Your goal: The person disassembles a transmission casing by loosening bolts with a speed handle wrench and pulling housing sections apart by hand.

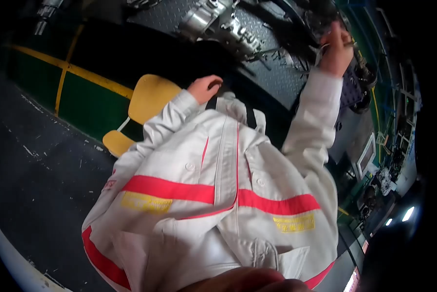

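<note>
My left hand [204,88] is near my waist at the table's near side, its fingers curled in; whether anything is inside them is too dark to tell. My right hand [339,52] reaches out over the right part of the metal table [277,78], fingers bent around something thin and shiny that I cannot make out. Dark machine parts lie just beyond it, blurred. A silver metal housing [199,22] and a second cast metal part [241,40] stand on the tabletop between my hands.
A yellow chair [152,97] is at the left, beside my left forearm. Yellow lines [99,77] cross the green floor. A purple crate [350,90] is right of my right wrist. Shelving and more metal parts [385,180] stand at the far right.
</note>
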`<state>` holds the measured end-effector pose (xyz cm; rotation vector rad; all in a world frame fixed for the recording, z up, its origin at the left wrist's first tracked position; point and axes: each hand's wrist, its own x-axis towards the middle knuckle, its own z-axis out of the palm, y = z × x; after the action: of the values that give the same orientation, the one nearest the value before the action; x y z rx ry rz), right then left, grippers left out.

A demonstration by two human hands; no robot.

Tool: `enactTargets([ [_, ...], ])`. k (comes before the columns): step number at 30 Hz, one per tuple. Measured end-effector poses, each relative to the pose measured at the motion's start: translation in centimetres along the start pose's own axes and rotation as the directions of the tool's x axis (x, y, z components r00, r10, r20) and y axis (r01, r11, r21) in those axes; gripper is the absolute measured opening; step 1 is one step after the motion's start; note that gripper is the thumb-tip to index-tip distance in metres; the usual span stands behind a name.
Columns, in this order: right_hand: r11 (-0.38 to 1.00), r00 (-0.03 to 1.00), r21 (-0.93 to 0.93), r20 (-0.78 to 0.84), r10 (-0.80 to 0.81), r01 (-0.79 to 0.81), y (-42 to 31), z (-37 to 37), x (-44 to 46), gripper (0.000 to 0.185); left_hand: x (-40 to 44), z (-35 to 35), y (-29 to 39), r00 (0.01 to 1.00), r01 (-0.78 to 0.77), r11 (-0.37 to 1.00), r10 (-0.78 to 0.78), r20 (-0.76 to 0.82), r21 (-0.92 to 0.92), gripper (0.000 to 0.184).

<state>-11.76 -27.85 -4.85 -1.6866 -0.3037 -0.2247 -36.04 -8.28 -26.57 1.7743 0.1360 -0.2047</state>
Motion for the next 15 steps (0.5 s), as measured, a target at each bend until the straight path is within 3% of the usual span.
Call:
enactTargets([
  [1,0.990,0.998,0.140,-0.057,0.002,0.006,1.1,-0.7,1.0,0.018,0.1,0.2,-0.3,0.999,-0.030,0.996,0.032,-0.017,0.078,0.024],
  [2,0.996,1.000,0.082,0.012,-0.027,0.026,0.6,-0.7,-0.2,0.018,-0.7,0.6,0.3,0.999,-0.044,0.997,0.045,-0.008,0.065,0.023],
  [4,0.938,0.929,-0.133,0.237,-0.283,0.320,1.3,-0.7,-0.1,0.018,0.0,0.0,0.6,0.998,-0.058,0.998,0.058,0.005,-0.018,0.023],
  [6,0.971,0.997,-0.238,0.061,0.047,-0.031,-1.1,1.2,-0.6,0.019,0.5,-0.8,0.5,1.000,-0.026,0.999,0.026,-0.004,0.024,0.023],
  [7,0.991,0.996,0.133,0.074,-0.043,0.032,1.3,0.2,1.2,0.020,0.1,-0.3,0.3,1.000,-0.008,0.999,0.008,0.002,0.046,0.023],
  [9,0.999,0.994,0.045,0.101,-0.028,0.024,-0.3,0.4,-0.6,0.021,-0.3,-0.7,1.2,0.999,-0.041,0.998,0.042,-0.016,0.053,0.023],
  [10,0.996,0.976,-0.040,0.204,0.080,-0.074,-1.5,0.4,-2.5,0.021,-0.2,-0.8,0.8,0.998,-0.045,0.997,0.042,0.042,0.056,0.023],
  [11,0.988,0.956,0.109,0.285,0.070,-0.105,-1.0,0.7,-3.0,0.021,-0.3,-0.9,1.3,0.999,-0.005,0.999,0.007,0.041,-0.037,0.024],
  [13,0.992,0.999,-0.119,0.032,0.041,-0.037,-0.2,0.3,-0.4,0.020,0.5,-0.5,-0.3,0.997,0.054,0.991,-0.048,0.057,-0.119,0.023],
  [14,0.978,0.998,0.208,-0.058,0.033,-0.020,1.0,-0.4,0.0,0.020,1.2,-0.1,-1.8,0.994,0.057,0.992,-0.046,0.102,-0.114,0.023],
  [15,0.979,0.994,0.205,-0.109,0.012,0.011,-0.1,-0.6,-1.3,0.021,1.5,-0.4,-0.4,0.984,0.120,0.991,-0.112,0.137,-0.052,0.023],
])
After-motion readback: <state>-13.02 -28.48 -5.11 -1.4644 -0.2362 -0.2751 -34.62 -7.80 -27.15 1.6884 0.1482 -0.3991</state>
